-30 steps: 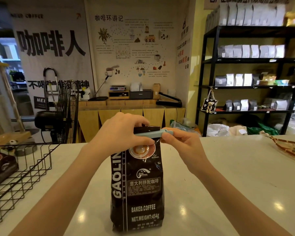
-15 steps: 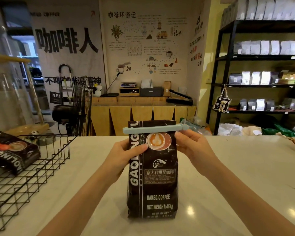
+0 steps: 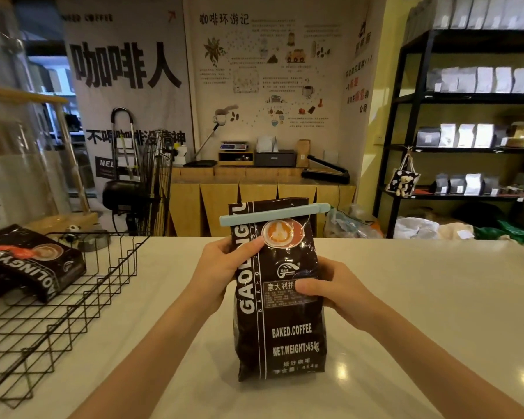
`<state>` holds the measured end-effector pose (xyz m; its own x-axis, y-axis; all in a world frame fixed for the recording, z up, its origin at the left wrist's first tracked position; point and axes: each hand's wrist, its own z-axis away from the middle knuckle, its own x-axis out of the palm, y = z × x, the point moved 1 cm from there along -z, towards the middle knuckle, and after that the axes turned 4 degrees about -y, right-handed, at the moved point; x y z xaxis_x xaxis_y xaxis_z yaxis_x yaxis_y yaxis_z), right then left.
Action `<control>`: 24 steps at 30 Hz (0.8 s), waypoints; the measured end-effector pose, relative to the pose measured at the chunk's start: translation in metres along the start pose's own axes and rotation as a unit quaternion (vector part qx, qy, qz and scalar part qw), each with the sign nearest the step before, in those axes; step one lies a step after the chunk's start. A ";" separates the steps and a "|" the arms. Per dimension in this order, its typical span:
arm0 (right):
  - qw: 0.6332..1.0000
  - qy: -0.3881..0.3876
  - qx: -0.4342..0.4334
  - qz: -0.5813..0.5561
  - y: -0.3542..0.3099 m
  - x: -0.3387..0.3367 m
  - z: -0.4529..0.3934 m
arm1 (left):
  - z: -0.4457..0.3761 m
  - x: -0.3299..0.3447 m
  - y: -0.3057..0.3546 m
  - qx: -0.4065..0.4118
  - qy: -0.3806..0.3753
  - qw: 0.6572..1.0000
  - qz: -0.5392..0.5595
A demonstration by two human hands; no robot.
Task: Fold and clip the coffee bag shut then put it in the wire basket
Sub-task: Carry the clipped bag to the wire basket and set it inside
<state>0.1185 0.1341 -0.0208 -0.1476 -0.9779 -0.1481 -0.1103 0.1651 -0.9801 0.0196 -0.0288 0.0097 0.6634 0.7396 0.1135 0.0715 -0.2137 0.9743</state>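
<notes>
At frame centre, upright on the worktop [image 3: 406,297]: coffee bag [image 3: 280,325], clipped, likely heavy, slippery, crumply, gripped mid-sides by left hand [image 3: 224,267] and right hand [image 3: 336,290].

- The coffee bag [image 3: 280,300] is seen as glossy, crinkled dark foil.
- The clip [image 3: 274,214] appears as smooth matt plastic.
- The basket [image 3: 58,300] is formed of thin black wire.
- The countertop [image 3: 421,313] is polished and reflective.

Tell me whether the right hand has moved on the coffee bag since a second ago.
Yes. The right hand has dropped from the light blue clip down to the middle of the coffee bag.
</notes>
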 end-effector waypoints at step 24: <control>0.965 -0.193 -0.097 -0.149 -0.108 0.192 -0.166 | 0.080 -0.171 0.117 0.100 0.300 0.942 -0.111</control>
<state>-0.0615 -0.0506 0.0790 0.2930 -0.9541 0.0624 -0.2784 -0.1475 -0.9491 -0.0261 -0.2317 0.0885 0.0798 0.9950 0.0596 0.3384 -0.0832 0.9373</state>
